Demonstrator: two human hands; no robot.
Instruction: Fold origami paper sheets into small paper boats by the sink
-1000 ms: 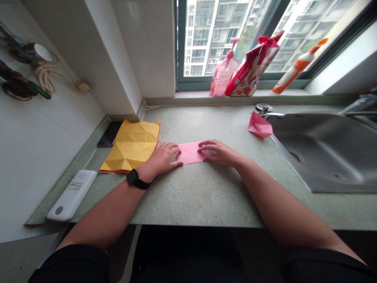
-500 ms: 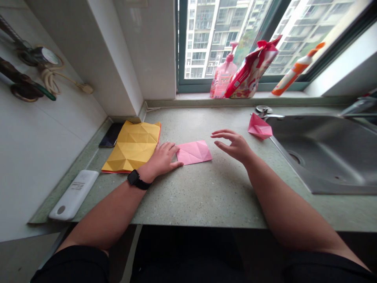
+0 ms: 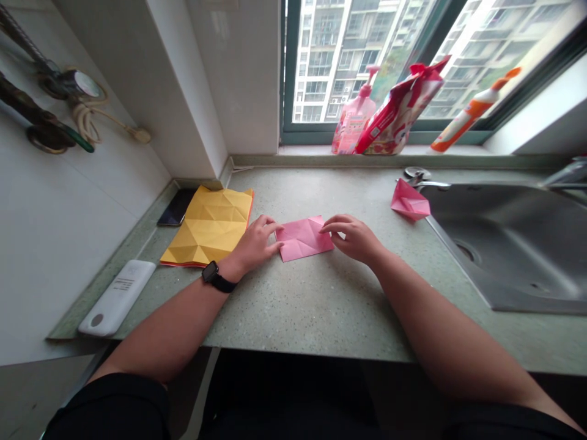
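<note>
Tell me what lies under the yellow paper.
The edge of a red sheet peeks out beneath the yellow paper, on the countertop. The rest underneath is covered.

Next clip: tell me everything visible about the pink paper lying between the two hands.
The pink paper is a small, roughly rectangular folded sheet, matte, crossed by straight and diagonal creases. It lies nearly flat and slightly skewed on the speckled green countertop. The left hand rests with its fingertips on the paper's left edge. The right hand touches its upper right corner with curled fingers, though whether they pinch it cannot be told. Nothing else touches it.
</note>
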